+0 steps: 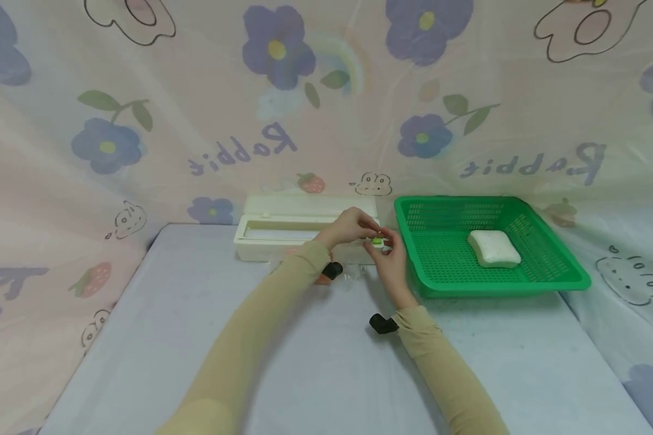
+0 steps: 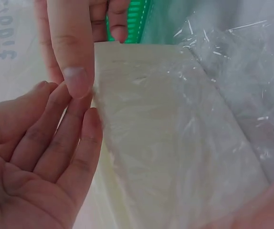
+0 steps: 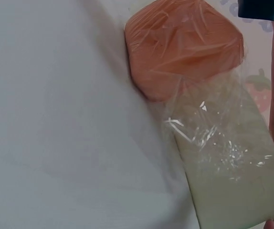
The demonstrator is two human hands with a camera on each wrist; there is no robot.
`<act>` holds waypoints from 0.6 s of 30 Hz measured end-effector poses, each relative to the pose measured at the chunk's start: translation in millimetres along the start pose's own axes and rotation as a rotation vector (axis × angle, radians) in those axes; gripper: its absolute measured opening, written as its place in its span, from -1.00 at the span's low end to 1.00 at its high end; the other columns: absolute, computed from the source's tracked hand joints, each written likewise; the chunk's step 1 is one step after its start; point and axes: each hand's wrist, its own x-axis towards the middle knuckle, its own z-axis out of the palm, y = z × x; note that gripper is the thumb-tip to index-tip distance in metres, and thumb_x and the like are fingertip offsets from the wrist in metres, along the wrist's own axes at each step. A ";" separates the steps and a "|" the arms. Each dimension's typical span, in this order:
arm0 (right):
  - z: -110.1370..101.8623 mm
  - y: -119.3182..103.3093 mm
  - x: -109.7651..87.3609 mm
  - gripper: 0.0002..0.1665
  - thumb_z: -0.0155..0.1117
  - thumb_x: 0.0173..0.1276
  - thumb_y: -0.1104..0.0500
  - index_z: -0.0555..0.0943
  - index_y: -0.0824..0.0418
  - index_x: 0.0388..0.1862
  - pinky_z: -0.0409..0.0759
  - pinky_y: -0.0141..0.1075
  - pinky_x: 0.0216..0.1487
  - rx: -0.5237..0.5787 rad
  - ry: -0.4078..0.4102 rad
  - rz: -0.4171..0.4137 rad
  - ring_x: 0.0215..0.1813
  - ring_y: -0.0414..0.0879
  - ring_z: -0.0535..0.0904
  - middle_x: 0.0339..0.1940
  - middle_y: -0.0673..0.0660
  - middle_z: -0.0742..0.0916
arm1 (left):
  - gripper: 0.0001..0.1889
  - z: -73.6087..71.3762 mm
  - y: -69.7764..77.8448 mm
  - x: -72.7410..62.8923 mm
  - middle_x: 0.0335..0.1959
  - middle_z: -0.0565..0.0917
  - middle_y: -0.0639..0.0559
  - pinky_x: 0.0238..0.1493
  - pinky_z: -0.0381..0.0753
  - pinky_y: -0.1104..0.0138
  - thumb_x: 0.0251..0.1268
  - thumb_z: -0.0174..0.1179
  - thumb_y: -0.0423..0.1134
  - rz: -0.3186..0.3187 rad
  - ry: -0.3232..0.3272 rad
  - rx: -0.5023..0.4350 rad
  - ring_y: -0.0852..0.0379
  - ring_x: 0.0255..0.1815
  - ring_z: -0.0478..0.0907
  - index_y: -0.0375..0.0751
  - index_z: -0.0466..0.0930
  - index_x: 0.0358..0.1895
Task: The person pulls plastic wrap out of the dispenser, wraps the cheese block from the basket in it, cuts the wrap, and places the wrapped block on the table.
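Observation:
A long white box (image 1: 261,249) with its lid raised stands at the back of the table. Both hands meet at its right end, by a small yellow-green piece (image 1: 378,241). My left hand (image 1: 350,226) has thumb and fingertips drawn together along the box's top edge; whether anything is between them is hidden. The right hand (image 1: 390,261) curves its fingers around the yellow-green piece, its thumb (image 2: 70,52) close to the left fingertips; the grip itself is unclear. Clear plastic film (image 2: 213,62) hangs over the box front. An orange rounded block (image 3: 180,52) lies under film beside it.
To the right of the box stands a green basket (image 1: 500,288), with a white, soft-cornered block (image 1: 495,249) inside. A patterned cloth backdrop (image 1: 326,109) rises behind the white-covered table (image 1: 326,362).

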 end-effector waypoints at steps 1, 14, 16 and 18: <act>0.4 1.3 0.9 -0.41 0.41 0.23 0.22 0.44 0.36 0.19 0.34 -0.22 -0.12 0.005 0.005 -0.006 0.00 0.16 0.37 0.08 0.29 0.54 | -0.82 0.7 -0.4 0.9 -0.13 0.70 -0.16 -0.17 0.65 0.38 0.29 0.21 -0.42 0.003 0.002 0.010 0.04 -0.15 0.65 -0.38 0.68 -0.09; -0.8 -26.5 -5.1 -0.50 0.31 0.20 0.48 0.41 0.59 0.11 0.35 0.17 -0.14 0.029 -0.001 -0.111 -0.10 0.40 0.35 0.01 0.50 0.52 | -0.82 6.8 1.9 7.2 -0.31 0.73 -0.10 -0.28 0.63 0.46 0.07 0.36 -0.50 0.007 0.065 0.034 0.15 -0.29 0.68 -0.35 0.70 -0.21; -0.8 -27.6 -5.9 -0.51 0.29 0.21 0.48 0.40 0.60 0.11 0.34 0.20 -0.13 0.036 -0.009 -0.104 -0.11 0.39 0.35 0.02 0.51 0.51 | -0.81 8.0 1.8 7.2 -0.32 0.73 -0.12 -0.30 0.63 0.45 0.05 0.37 -0.53 0.003 0.074 0.025 0.13 -0.30 0.68 -0.37 0.70 -0.22; -0.6 -26.9 -6.2 -0.52 0.27 0.23 0.49 0.40 0.59 0.12 0.34 0.21 -0.12 0.041 -0.015 -0.094 -0.11 0.37 0.36 0.02 0.50 0.50 | -0.81 8.8 1.4 6.9 -0.33 0.73 -0.13 -0.31 0.64 0.45 0.03 0.37 -0.54 0.001 0.080 0.025 0.14 -0.32 0.68 -0.38 0.70 -0.23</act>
